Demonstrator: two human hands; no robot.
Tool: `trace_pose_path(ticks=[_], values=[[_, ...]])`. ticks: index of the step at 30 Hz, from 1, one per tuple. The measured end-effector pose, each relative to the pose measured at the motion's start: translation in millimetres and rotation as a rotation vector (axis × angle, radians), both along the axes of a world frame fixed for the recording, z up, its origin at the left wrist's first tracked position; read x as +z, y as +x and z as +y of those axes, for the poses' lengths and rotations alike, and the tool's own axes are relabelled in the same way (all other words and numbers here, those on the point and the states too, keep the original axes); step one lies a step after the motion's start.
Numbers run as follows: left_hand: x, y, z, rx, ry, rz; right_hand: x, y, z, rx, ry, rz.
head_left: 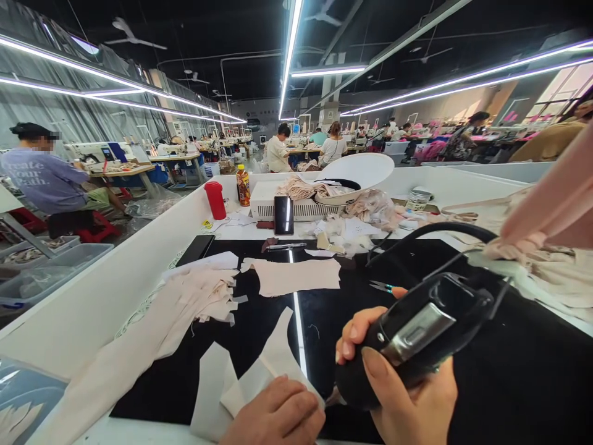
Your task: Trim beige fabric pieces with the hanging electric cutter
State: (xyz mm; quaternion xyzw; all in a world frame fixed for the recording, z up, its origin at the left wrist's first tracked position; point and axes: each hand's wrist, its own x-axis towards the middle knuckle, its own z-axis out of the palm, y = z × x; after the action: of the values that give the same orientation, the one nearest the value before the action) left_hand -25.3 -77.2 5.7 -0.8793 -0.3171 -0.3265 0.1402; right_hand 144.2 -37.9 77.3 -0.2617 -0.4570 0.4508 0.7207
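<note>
My right hand is wrapped around a black corded hand tool with a silver plate on its side; its exact kind is unclear. Small thread snips with a teal part stick out by that hand's fingers. At the bottom centre, my left hand has its fingers bent together on a cream cut fabric piece, holding it on the black board. The tool's tip lies beside this piece's right edge, partly hidden. A paler cut piece lies under and left of it.
Farther up the board lies another fabric piece. Layered fabric strips drape along the left. A phone, red cup, bottle and white box stand behind. The tool's cable arches right, near hanging pink fabric.
</note>
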Motion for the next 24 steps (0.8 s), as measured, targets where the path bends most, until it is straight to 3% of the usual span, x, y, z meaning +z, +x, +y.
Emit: trace_pose_path(ticks=[7,16,24], values=[[0.1,2,0,0.034,0.012,-0.018,-0.3,-4,-3,0.007,-0.003,0.022],[-10.7,-10,-2,0.13,-0.01,0.067,0.4,-4,-4,0.016,-0.011,0.043],[-20.8,-13,-6,0.204,0.092,0.074,0.1,-4,-3,0.018,-0.018,0.04]])
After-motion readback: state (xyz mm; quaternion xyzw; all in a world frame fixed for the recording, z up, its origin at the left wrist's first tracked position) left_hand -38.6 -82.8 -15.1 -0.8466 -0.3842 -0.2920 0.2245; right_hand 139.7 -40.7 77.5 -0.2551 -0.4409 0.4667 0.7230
